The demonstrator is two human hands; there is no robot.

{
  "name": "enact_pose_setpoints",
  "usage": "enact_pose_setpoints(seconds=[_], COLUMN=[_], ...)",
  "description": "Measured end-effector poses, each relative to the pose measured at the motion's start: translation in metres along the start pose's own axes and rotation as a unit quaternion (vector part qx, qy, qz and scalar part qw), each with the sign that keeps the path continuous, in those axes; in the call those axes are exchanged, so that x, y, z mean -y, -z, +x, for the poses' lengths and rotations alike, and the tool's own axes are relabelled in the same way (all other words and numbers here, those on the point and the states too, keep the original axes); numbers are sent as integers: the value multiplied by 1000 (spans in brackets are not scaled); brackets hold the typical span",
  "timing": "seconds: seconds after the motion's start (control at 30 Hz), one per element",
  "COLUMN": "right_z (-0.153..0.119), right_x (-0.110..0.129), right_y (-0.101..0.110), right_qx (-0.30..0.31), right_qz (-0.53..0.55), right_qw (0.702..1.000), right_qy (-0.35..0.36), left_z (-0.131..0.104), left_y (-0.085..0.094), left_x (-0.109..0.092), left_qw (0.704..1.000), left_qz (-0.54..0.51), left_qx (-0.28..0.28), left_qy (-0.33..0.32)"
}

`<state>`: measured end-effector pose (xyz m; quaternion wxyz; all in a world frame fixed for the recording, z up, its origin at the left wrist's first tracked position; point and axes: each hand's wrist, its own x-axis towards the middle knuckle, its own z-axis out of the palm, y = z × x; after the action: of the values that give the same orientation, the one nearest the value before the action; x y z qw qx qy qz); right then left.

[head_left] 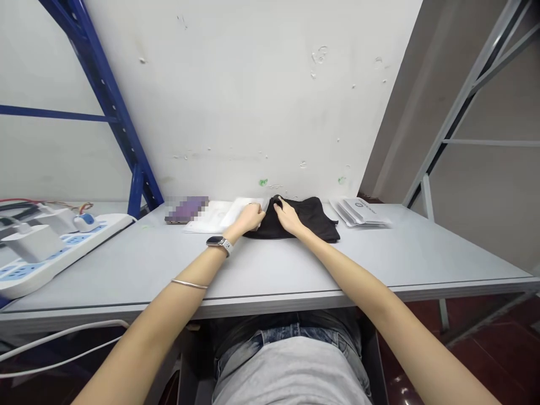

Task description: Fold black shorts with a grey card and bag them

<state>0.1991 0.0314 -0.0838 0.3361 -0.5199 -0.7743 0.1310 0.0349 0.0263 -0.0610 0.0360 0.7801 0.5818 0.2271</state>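
A black folded cloth (pixel 314 216), perhaps a garment, lies on the table in front of me. My right hand (pixel 289 218) pinches its left upper part, where the fabric bunches up between thumb and fingers. Just to the left, my left hand (pixel 250 218) is closed at the edge of a thin white plastic bag (pixel 234 209), close to the cloth's left end. The fingertips of that hand are partly hidden. Another flat white bag (pixel 201 221) lies under and left of the first one.
A purple phone-like object (pixel 188 209), blurred, lies at the back left. Several printed white packets (pixel 360 212) are stacked at the back right. On the left table edge is a power strip (pixel 78 247) with white chargers (pixel 34 243). A blue metal frame (pixel 113 107) rises behind it.
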Motion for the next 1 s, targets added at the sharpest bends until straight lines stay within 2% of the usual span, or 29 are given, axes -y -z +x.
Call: enact_pose_setpoints(seconds=[0.17,0.33,0.53,0.67,0.83,0.9,1.0], right_z=[-9,-12,-10,-8,-6,-7,-8], right_x=[9,11,10,9,9,10,12], right_y=[0,5,13,11,11,15,23], right_qx=[124,143,140,130,88,104,169], right_qz=[-113,-163,-115,-167,-194,-168,-110], right_qw=[982,968,960,956,971,975,972], right_qy=[83,130,213,201,111,104,120], left_z=[1,-2,0,1,-1,-2,-5], left_y=[-4,-1,-5,-8,-12,-12,-11], left_x=[-4,-4,1,-2,-14,-17,-19], left_qw=[999,997,990,983,980,979,973], left_qz=[-19,-53,-130,-155,-154,-162,-203], left_qx=[-24,-45,-47,-21,6,9,14], left_qy=[22,37,-40,-94,-127,-122,-109])
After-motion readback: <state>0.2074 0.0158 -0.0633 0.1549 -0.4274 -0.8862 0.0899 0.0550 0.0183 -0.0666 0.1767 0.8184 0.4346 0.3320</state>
